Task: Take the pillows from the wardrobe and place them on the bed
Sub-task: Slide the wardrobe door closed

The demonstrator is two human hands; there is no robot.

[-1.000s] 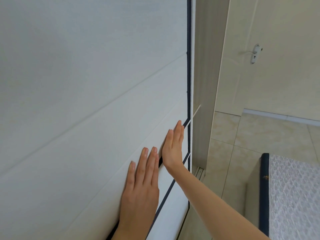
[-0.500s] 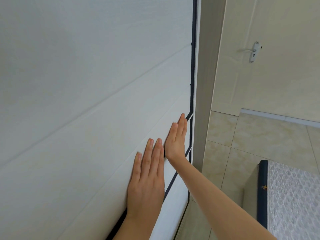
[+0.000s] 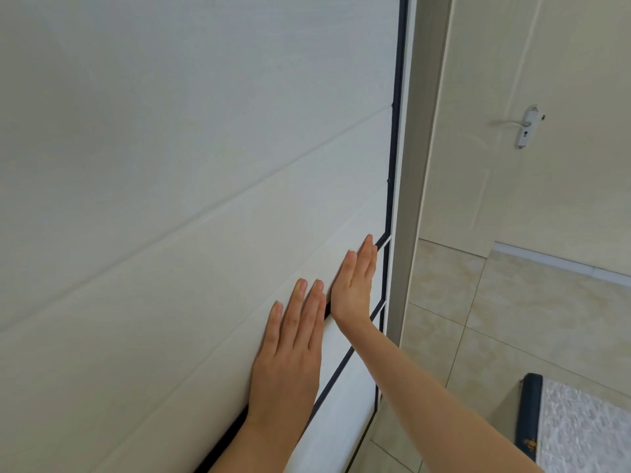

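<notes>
A white sliding wardrobe door point(image 3: 170, 199) with thin dark trim fills the left and middle of the head view. My left hand point(image 3: 290, 349) lies flat on its lower panel, fingers straight and close together. My right hand point(image 3: 355, 285) presses flat on the door just above and to the right, fingertips near the door's right edge and the grey frame post point(image 3: 409, 199). Neither hand holds anything. The door sits against the post with no gap showing. No pillows are in view. A corner of the bed point(image 3: 580, 428), a patterned white mattress with dark blue piping, shows at the lower right.
Beige floor tiles point(image 3: 512, 319) lie between the wardrobe and the bed. A cream room door with a white lever handle point(image 3: 526, 126) stands at the right, shut.
The wardrobe door has slid right under both flat hands until its edge meets the frame post. The gap at its right edge has gone. The view has turned slightly left.
</notes>
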